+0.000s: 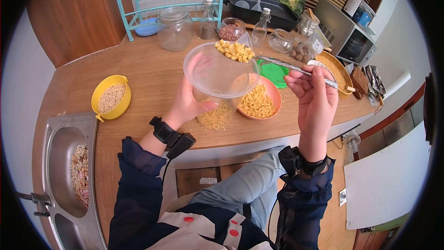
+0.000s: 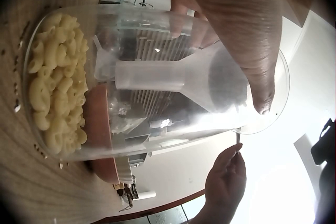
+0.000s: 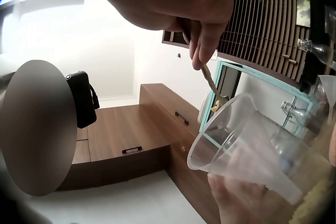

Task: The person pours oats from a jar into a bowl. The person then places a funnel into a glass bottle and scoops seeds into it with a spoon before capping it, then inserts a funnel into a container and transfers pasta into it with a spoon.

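My left hand (image 1: 187, 104) grips the upper part of a clear jar (image 1: 219, 119), its thumb close under the wide rim of a translucent funnel (image 1: 219, 71). The left wrist view shows the funnel's spout pointing down inside the jar. Macaroni (image 2: 59, 85) covers the jar's bottom. In my right hand (image 1: 317, 95), fingers and thumb pinch the handle of a metal spoon (image 1: 296, 68). A heap of macaroni (image 1: 236, 51) lies on the spoon at the funnel's far rim. Beside the jar, a pink bowl (image 1: 276, 95) holds more macaroni.
A yellow bowl (image 1: 125, 106) of oats stands left, near the metal sink (image 1: 55, 157). Behind are a large glass jar (image 1: 175, 34), stoppered bottles (image 1: 261, 30), a green lid (image 1: 274, 75), a black pan (image 1: 277, 18) and a woven tray (image 1: 340, 69). A microwave (image 1: 351, 37) stands back right.
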Motion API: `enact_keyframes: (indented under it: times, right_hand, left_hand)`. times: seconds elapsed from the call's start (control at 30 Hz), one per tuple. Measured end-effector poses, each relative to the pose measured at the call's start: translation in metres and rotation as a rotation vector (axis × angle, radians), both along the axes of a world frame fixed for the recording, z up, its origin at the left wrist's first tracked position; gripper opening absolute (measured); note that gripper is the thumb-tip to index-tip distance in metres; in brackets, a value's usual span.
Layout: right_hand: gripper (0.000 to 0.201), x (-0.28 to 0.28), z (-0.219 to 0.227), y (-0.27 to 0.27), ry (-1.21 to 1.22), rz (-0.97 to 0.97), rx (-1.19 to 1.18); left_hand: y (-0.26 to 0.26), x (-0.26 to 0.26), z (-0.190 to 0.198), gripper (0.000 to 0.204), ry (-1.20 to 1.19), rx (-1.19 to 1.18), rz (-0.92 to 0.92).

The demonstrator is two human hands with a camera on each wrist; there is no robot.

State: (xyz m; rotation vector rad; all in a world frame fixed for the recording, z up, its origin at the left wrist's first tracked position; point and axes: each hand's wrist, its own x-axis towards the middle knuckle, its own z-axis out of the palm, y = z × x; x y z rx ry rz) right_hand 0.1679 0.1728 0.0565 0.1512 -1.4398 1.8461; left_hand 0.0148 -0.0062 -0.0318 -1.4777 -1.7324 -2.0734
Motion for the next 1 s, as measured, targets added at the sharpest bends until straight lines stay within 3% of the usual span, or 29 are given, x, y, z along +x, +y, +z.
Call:
enact_keyframes:
  times: [0.2,1.0]
  right_hand:
    - [0.023,0.003,0.001,-0.005,-0.011,-0.033,0.031]
    - [0.022,0.008,0.000,-0.011,0.010,-0.036,0.094]
  left_hand:
    - [0.000,0.001,0.002,0.115,-0.030,-0.036,-0.001]
    - [0.000,0.001,-0.001,0.108,-0.032,0.017,-0.017]
